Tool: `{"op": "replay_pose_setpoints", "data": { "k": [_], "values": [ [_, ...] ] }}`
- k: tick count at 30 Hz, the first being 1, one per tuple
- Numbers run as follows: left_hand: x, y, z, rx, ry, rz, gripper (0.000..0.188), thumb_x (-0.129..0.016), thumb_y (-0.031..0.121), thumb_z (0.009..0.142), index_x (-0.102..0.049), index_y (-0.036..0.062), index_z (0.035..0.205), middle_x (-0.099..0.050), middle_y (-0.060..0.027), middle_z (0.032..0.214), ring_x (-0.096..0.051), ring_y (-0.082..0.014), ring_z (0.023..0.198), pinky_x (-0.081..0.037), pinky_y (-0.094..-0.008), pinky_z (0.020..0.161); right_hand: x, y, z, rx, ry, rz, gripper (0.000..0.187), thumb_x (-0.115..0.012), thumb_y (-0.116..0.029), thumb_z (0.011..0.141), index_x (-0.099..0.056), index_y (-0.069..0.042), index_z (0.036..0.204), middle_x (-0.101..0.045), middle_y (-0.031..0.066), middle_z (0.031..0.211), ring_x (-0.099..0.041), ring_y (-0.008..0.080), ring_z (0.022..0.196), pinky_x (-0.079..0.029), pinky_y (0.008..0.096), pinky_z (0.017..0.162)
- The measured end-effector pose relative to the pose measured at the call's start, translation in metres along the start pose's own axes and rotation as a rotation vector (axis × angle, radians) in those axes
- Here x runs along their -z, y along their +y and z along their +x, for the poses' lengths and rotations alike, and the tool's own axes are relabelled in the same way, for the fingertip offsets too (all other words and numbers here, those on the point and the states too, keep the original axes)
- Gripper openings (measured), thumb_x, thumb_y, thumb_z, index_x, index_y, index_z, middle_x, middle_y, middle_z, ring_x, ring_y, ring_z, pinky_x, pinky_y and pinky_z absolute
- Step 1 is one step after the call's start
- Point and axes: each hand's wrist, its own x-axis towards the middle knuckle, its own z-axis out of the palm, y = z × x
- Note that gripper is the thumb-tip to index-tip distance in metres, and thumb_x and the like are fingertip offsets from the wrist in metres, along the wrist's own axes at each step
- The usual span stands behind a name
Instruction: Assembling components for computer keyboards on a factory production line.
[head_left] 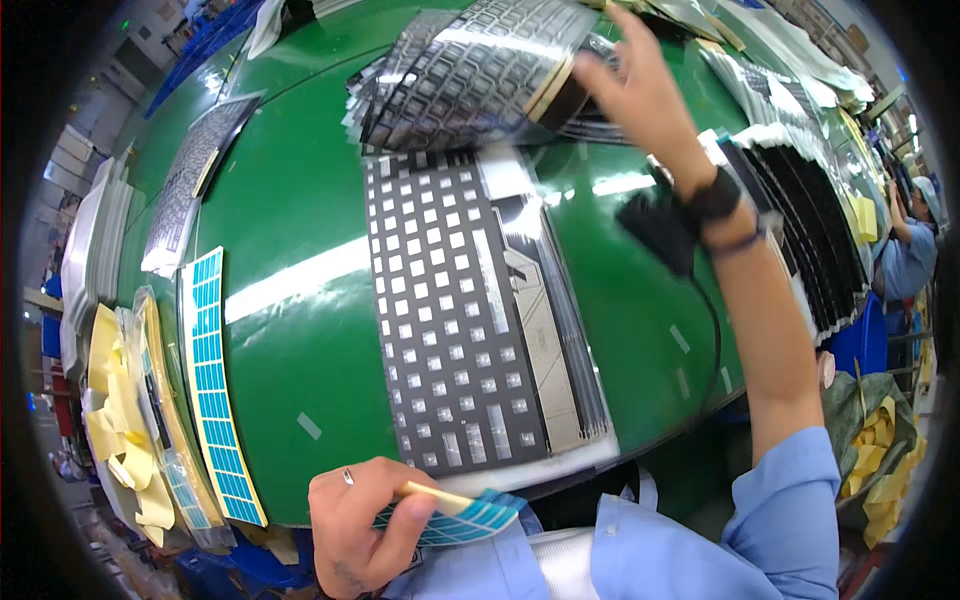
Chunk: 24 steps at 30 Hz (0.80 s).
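Grip: my left hand [365, 525], thumb and fingers closed on one blue sticker sheet [465, 528], near the table's front edge.
Right hand [640, 95]: fingers spread beside the see-through sheets [480, 70]; I cannot tell from here whether it grips them. One dark keyboard panel [432, 268], flat on the green table [290, 400]; one blue sticker strip [210, 375], left.

Left grip [365, 515] pinches blue-gridded strip [465, 522] (right grip [635, 90] by keyboard-patterned sheets [475, 75]).

left hand [352, 515]: low, curled | right hand [645, 100]: far forward, splayed | right arm [768, 320]: outstretched
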Motion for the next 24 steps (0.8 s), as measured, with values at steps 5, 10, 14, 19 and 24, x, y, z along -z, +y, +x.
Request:
{"op": "replay_pose_setpoints", "data": {
  "k": [5, 10, 14, 19, 24],
  "values": [
    [0.005, -0.009, -0.003, 0.063, 0.095, 0.100, 0.030, -0.060, 0.026, 0.090, -0.061, -0.0010, 0.077, -0.058, -0.0057, 0.058, -0.052, -0.0142, 0.047, -0.036, -0.0261, 0.047, 0.062, -0.142, -0.060, -0.148, -0.732, 0.576, 0.036, -0.068, -0.007, 0.080, -0.060, -0.001, 0.115, -0.060, 0.0165, 0.121, -0.057, 0.0297, 0.114, -0.043, 0.0382, 0.099],
    [0.007, 0.004, 0.007, 0.088, 0.028, -0.104, 0.014, -0.064, 0.013, 0.086, -0.065, 0.0002, 0.080, -0.064, -0.0077, 0.062, -0.061, -0.0165, 0.051, -0.043, -0.0260, 0.049, 0.116, -0.177, -0.088, 0.077, -0.926, 0.756, 0.028, -0.062, -0.007, 0.082, -0.058, 0.001, 0.108, -0.061, 0.0148, 0.111, -0.064, 0.0262, 0.085, -0.053, 0.0331, 0.070],
    [0.017, 0.005, 0.009, -0.035, -0.191, -0.186, 0.013, -0.065, 0.012, 0.086, -0.066, 0.0001, 0.081, -0.064, -0.0066, 0.061, -0.060, -0.0154, 0.050, -0.043, -0.0257, 0.048, 0.129, -0.176, -0.098, 0.089, -0.840, 0.814, 0.025, -0.064, -0.006, 0.082, -0.064, 0.000, 0.106, -0.063, 0.0165, 0.112, -0.067, 0.0250, 0.084, -0.054, 0.0299, 0.066],
    [0.011, 0.011, 0.019, -0.050, -0.308, -0.286, 0.013, -0.066, 0.013, 0.085, -0.066, 0.0009, 0.080, -0.061, -0.0063, 0.057, -0.058, -0.0173, 0.048, -0.042, -0.0271, 0.047, 0.141, -0.172, -0.105, 0.071, -0.773, 0.890, 0.020, -0.065, -0.006, 0.083, -0.069, 0.002, 0.102, -0.067, 0.0164, 0.107, -0.069, 0.0246, 0.086, -0.056, 0.0297, 0.067],
    [-0.006, 0.022, 0.021, -0.022, -0.230, 0.059, 0.011, -0.069, 0.009, 0.081, -0.063, 0.0020, 0.075, -0.057, -0.0090, 0.055, -0.056, -0.0229, 0.044, -0.040, -0.0318, 0.042, 0.150, -0.170, -0.114, 0.214, -0.649, 0.670, 0.023, -0.065, -0.006, 0.078, -0.068, 0.004, 0.099, -0.066, 0.0136, 0.104, -0.066, 0.0241, 0.086, -0.055, 0.0319, 0.069]
  ]
}}
